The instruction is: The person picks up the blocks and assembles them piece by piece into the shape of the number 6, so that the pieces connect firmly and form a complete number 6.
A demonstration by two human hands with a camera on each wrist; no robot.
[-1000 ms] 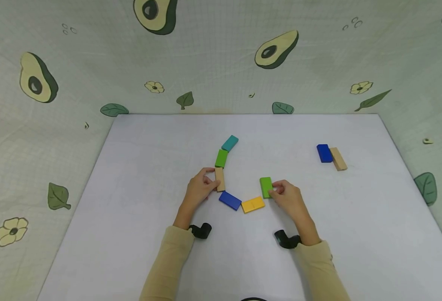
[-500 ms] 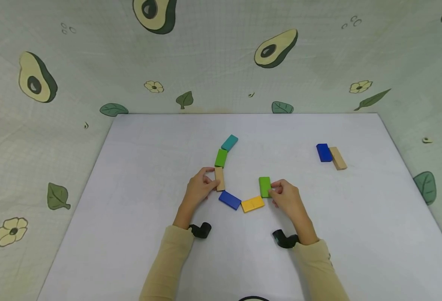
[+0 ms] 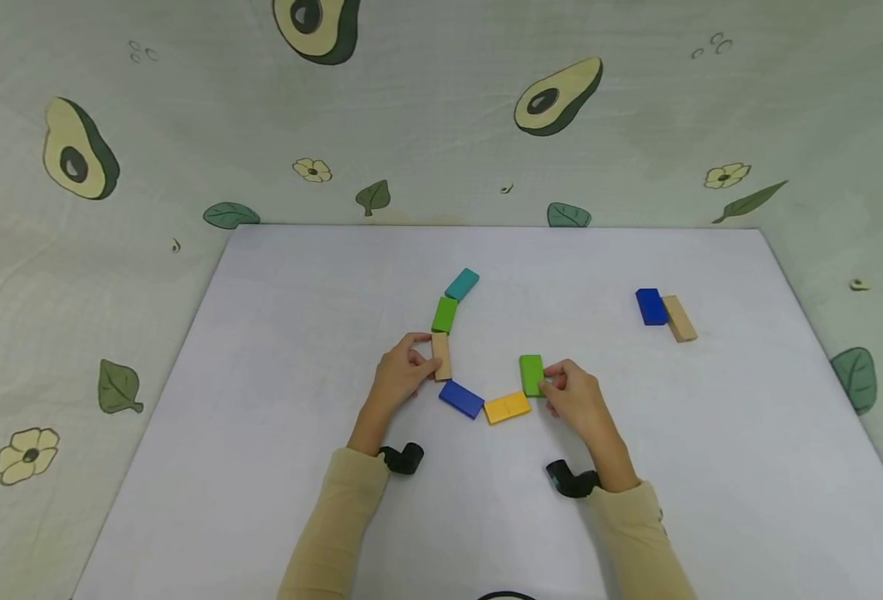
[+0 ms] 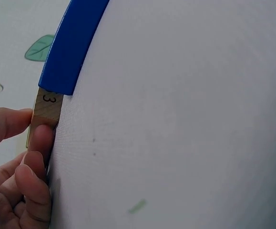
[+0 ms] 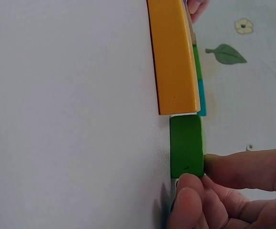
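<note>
In the head view my left hand (image 3: 402, 368) pinches a plain wooden block (image 3: 442, 357) between thumb and fingers. Its end, marked with a "3", shows in the left wrist view beside a blue block (image 4: 73, 47). My right hand (image 3: 574, 396) holds a green block (image 3: 531, 375) by its right side, at the open end of a curved row. That row runs from a teal block (image 3: 462, 284) through another green block (image 3: 444, 315), the wooden one and the blue one to a yellow block (image 3: 507, 407). In the right wrist view the held green block (image 5: 186, 145) lies close against the yellow one's end.
A second blue block (image 3: 652, 307) and a second wooden block (image 3: 679, 318) lie side by side at the right of the white table (image 3: 321, 283). An avocado-print cloth (image 3: 426, 100) hangs behind. Part of a dark curved rim (image 3: 506, 594) shows at the bottom edge.
</note>
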